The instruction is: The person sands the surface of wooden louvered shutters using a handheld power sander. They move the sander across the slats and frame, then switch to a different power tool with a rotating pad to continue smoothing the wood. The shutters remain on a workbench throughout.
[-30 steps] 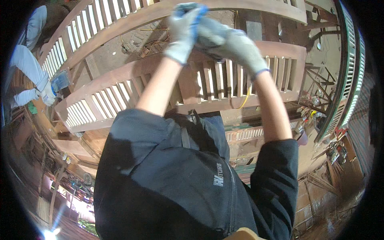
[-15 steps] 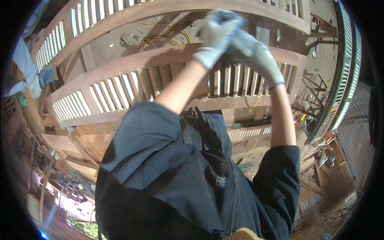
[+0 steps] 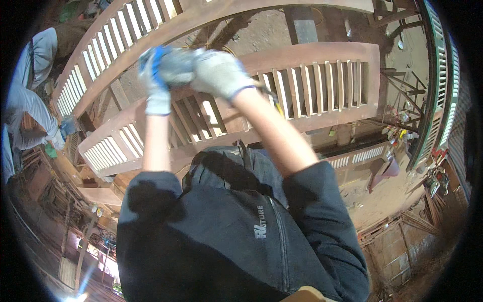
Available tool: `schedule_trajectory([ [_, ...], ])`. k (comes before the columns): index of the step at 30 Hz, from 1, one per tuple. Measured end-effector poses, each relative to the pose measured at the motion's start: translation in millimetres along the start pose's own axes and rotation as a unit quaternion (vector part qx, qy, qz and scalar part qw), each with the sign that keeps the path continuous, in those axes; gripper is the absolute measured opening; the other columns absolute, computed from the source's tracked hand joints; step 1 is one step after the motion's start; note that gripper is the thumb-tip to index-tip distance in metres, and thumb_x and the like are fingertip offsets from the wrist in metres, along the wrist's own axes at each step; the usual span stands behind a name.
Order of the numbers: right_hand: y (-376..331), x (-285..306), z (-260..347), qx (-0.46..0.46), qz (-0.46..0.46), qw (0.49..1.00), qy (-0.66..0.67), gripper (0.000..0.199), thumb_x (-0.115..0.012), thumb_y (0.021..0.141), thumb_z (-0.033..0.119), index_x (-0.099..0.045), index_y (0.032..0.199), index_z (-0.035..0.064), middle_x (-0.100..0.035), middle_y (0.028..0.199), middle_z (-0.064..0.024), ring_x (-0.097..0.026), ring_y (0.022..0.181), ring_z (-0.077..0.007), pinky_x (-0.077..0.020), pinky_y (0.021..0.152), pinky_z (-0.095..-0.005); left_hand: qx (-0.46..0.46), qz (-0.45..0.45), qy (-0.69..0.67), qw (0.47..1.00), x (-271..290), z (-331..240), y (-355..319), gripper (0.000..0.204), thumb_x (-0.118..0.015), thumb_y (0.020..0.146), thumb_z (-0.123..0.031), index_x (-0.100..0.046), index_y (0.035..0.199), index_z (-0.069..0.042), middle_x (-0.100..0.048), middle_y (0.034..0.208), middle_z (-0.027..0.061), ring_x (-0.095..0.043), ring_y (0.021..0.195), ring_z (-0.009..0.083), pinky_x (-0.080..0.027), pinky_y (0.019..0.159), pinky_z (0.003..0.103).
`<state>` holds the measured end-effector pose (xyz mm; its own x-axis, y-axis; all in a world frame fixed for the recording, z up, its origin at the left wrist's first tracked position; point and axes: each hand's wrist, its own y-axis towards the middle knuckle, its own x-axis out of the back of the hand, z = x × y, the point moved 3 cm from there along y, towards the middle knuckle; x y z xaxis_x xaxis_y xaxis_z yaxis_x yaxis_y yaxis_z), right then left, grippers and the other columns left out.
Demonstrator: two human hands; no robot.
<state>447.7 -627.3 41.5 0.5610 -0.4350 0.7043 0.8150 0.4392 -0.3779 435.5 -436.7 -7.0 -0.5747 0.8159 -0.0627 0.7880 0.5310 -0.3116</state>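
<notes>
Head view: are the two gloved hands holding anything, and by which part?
The left hand and right hand are clasped together over the slatted wooden panel. A thin yellowish tool sticks out beside the right wrist; the gloves hide where it is gripped.

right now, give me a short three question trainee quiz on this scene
1. True or false: both hands wear gloves.
2. What lies below the hands? A) slatted wooden frames B) a steel sink C) a glass pane
3. Do the two hands touch each other or stay apart?

Key:
1. True: left hand and right hand wear grey gloves.
2. A, the slatted wooden frames.
3. They touch, pressed together.
</notes>
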Motion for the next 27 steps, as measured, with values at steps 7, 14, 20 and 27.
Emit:
schedule_trajectory([
  [7, -62, 92, -135, -0.028, -0.083, 0.996, -0.003, 0.056, -0.071, 0.077, 0.035, -0.057, 0.125, 0.0096, -0.063, 0.115, -0.0201, -0.060, 0.108, -0.0365, -0.0492, 0.092, -0.0438, -0.065, 0.179, -0.037, 0.981, -218, 27, -62, 0.021, -0.078, 0.071, -0.021, -0.067, 0.085, -0.010, -0.068, 0.081, 0.0028, -0.062, 0.074, 0.0148, -0.051, 0.074, 0.032],
  [14, -93, 124, -190, -0.319, -0.042, 0.937, 0.135, 0.051, -0.083, 0.067, 0.027, -0.065, 0.110, 0.0053, -0.066, 0.083, -0.0023, -0.055, 0.060, -0.0067, -0.0459, 0.051, -0.0256, 0.037, 0.254, 0.037, 0.966, -311, 19, -89, 0.020, -0.076, 0.062, -0.022, -0.067, 0.073, -0.009, -0.070, 0.074, 0.0093, -0.067, 0.070, 0.0204, -0.053, 0.070, 0.034],
  [20, -54, 67, -89, 0.065, 0.022, 0.993, -0.099, 0.053, -0.062, 0.087, 0.029, -0.048, 0.135, 0.0110, -0.054, 0.133, -0.0142, -0.052, 0.123, -0.0253, -0.0406, 0.106, -0.0369, -0.051, 0.192, -0.009, 0.980, -162, 14, -57, 0.022, -0.075, 0.073, -0.025, -0.069, 0.086, -0.008, -0.070, 0.084, 0.0060, -0.065, 0.078, 0.0174, -0.051, 0.074, 0.032],
  [27, -6, -40, 31, 0.014, 0.007, 1.000, 0.003, 0.033, -0.068, 0.071, 0.028, -0.068, 0.096, 0.0056, -0.068, 0.103, -0.0195, -0.068, 0.094, -0.0325, -0.0547, 0.079, -0.0422, -0.032, 0.089, -0.027, 0.995, 44, -6, -6, 0.017, -0.068, 0.084, -0.008, -0.066, 0.099, -0.002, -0.068, 0.093, 0.0076, -0.064, 0.086, 0.0174, -0.052, 0.082, 0.032],
])
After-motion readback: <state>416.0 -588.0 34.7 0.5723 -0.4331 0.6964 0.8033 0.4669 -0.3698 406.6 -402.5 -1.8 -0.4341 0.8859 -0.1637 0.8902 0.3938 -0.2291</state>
